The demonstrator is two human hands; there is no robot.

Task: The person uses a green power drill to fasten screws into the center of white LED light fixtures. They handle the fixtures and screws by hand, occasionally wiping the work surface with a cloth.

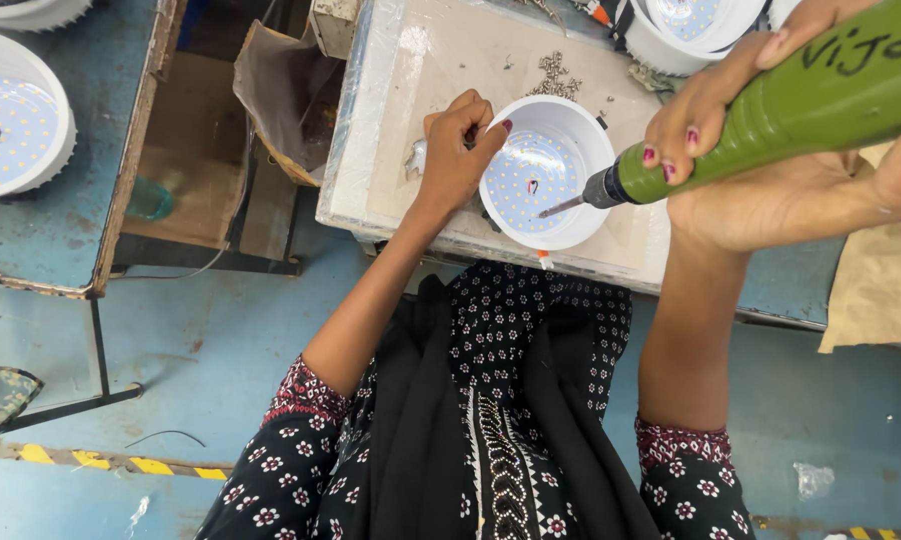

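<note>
A round white lamp housing with a dotted light board inside sits on a white work board. My left hand grips the housing's left rim, fingers curled over the edge. My right hand holds a green electric screwdriver tilted across the frame. Its metal bit points down-left into the housing, with the tip just over the light board.
A pile of small screws lies on the board behind the housing. More white lamp housings stand at the top right and on a blue table at the left. A brown bag hangs between the tables. Yellow-black floor tape runs below.
</note>
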